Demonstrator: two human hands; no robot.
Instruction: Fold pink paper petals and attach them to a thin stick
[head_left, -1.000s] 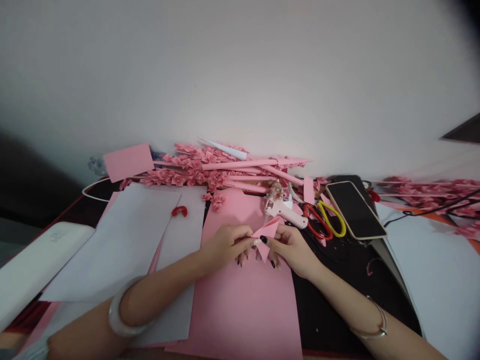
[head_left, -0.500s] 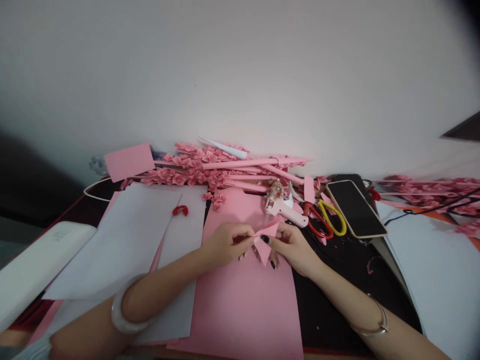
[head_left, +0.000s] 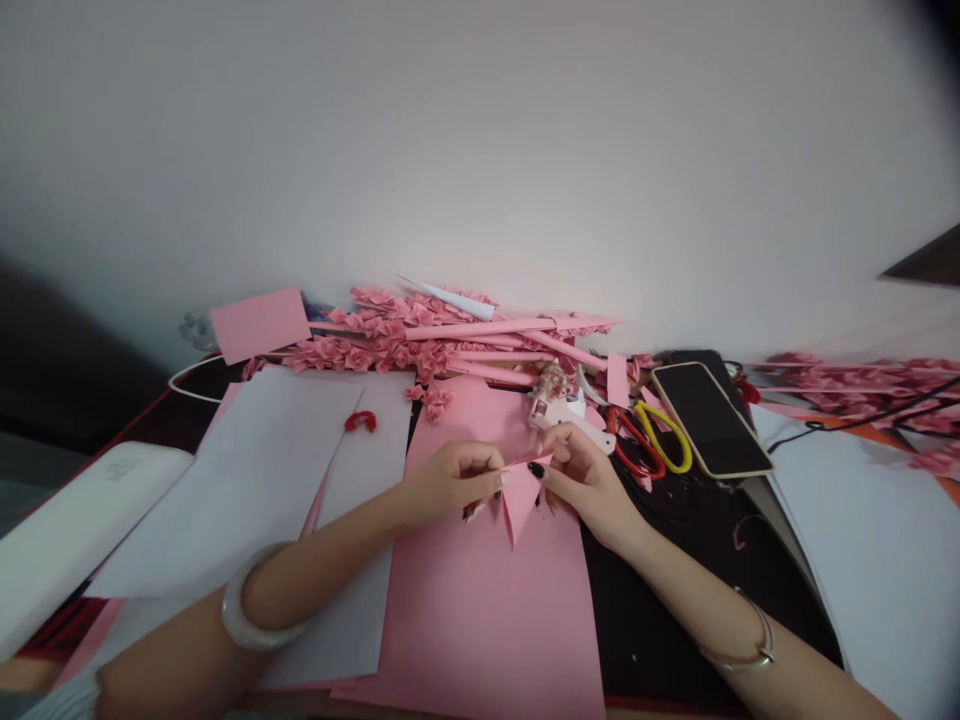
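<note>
A small piece of pink paper [head_left: 519, 495], folded to a downward point, is held up between both hands. My left hand [head_left: 454, 487] pinches its upper left corner between thumb and fingers. On the other side my right hand [head_left: 585, 480] grips the upper right part, thumb in front and fingers partly hidden behind. Below the hands lies a large pink sheet [head_left: 495, 620]. Just beyond my right hand is a pale pink glue gun [head_left: 574, 420], its nozzle end close to my fingers.
Pink paper flowers [head_left: 375, 325] and rolled pink paper tubes line the wall. Scissors [head_left: 664, 440] with red and yellow handles and a phone [head_left: 712, 418] lie right. White sheets [head_left: 247, 470] with a red fuzzy piece [head_left: 361, 421], and a white device [head_left: 90, 530], are left.
The pink paper has turned so that its point hangs lower and its top edge lies flatter. Both hands have shifted slightly and regripped at the upper corners.
</note>
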